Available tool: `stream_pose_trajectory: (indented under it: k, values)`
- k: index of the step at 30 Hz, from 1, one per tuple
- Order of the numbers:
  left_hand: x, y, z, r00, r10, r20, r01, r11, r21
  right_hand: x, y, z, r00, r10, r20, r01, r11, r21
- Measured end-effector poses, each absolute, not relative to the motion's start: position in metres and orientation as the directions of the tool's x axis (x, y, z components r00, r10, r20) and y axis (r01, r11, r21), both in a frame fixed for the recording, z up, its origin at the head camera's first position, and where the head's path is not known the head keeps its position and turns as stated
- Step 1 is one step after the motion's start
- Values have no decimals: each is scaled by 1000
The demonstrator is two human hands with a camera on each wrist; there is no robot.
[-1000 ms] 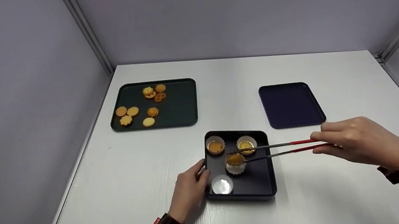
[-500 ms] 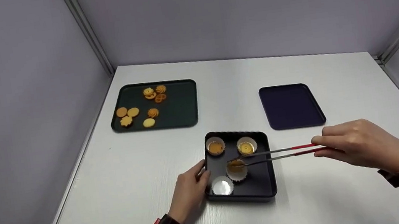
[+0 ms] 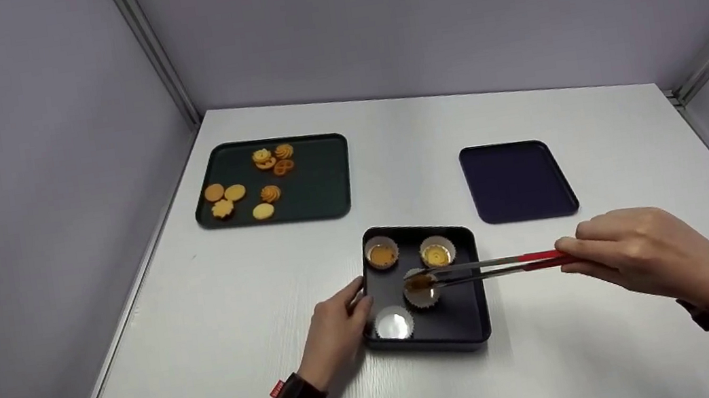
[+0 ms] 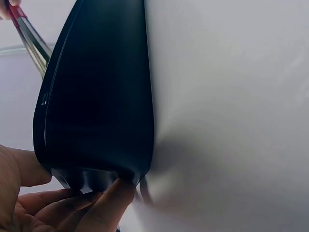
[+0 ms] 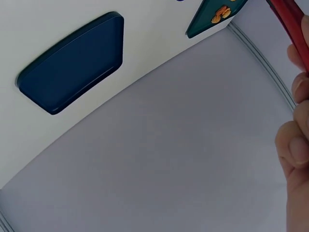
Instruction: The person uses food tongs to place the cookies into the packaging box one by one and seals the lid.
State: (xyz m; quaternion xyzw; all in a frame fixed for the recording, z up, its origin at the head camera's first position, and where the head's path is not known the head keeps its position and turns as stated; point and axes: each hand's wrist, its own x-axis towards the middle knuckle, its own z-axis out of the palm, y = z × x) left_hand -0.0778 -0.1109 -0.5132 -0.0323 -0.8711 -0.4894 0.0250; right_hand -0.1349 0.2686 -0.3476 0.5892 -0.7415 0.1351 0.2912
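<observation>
My left hand (image 3: 334, 328) holds the left wall of a deep dark box (image 3: 453, 323); its thumb and fingers press on that wall in the left wrist view. My right hand (image 3: 642, 253) grips red-handled metal tongs (image 3: 500, 265). The tips reach over the box to a brown cookie (image 3: 418, 283) at a paper cup (image 3: 424, 298) in the middle. A brown cookie (image 3: 382, 255) sits in the back left cup, a yellow cookie (image 3: 436, 255) in the back right one. The front left paper cup (image 3: 393, 324) has only its shiny bottom showing.
A dark green tray (image 3: 317, 176) at the back left bears several cookies, among them a pretzel-shaped one (image 3: 283, 166) and a flower-shaped one (image 3: 223, 208). A flat navy tray (image 3: 516, 181) lies at the right, behind my right hand. Grey panels (image 3: 413, 20) enclose the white table (image 3: 239, 310).
The tongs, cookie and middle cup have shifted toward me, then back and slightly right. The tongs' arms are closer together now. My left hand has stayed on the box.
</observation>
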Motion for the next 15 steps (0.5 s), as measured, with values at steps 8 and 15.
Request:
stream_pose_trajectory:
  k: [8, 15]
  values:
    - [-80, -112, -513, -996, 42, 85, 94, 507, 857, -134, 269, -346, -130, -787, 602, -951, 271, 149]
    - [-79, -111, -514, -995, 47, 89, 101, 504, 858, -128, 265, -341, -108, -781, 615, -947, 268, 174]
